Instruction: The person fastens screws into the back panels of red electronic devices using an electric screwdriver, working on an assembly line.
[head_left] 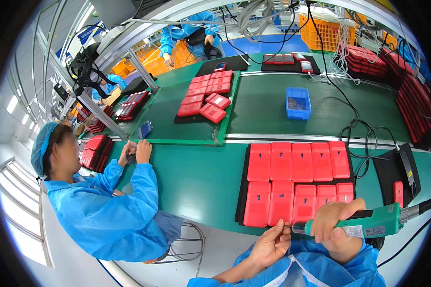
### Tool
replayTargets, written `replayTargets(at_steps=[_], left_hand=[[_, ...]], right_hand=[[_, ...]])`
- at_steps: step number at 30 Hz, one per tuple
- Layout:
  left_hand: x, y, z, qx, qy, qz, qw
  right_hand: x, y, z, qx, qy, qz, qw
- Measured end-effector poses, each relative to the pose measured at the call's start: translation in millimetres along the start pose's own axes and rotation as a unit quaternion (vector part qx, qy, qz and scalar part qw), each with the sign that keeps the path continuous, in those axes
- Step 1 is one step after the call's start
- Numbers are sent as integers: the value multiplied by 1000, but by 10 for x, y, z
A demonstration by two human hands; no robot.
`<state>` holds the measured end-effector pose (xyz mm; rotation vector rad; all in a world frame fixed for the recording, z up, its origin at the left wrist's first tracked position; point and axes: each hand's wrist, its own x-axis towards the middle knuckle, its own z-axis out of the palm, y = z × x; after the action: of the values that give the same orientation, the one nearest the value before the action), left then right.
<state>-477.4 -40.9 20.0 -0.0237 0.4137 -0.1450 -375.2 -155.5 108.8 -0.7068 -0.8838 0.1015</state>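
Note:
My right hand is wrapped around a green electric screwdriver with a clear nose, held level and pointing left. At its tip, the thumb and fingers of my left hand are pinched together; what they hold, if anything, is too small to make out. Both hands are at the near edge of the bench, just in front of two rows of red plastic housings. These housings lie on a black mat, with small dark and blue spots near the upper ends of several.
Behind the mat, a blue bin of small metal pieces stands on the green conveyor. More red housings lie further left. A co-worker in blue sits at my left. Black cables hang and coil at the right.

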Motion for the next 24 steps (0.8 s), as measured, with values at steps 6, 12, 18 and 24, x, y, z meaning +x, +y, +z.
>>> replayTargets(at_steps=[6,12,18,24], left_hand=[[-87,-40,46,129,24,29,991],[-210,29,-76,207,61,37,976],[-228,65,-249,191,77,78,976],[-269,54,-311,211,104,124,964]], right_hand=[[102,-126,-34,-56,33,6,998],[264,4,-225,-93,-48,-18,994],[285,261,-204,-80,-125,20,989],[268,312,-98,-159,-128,86,975]])
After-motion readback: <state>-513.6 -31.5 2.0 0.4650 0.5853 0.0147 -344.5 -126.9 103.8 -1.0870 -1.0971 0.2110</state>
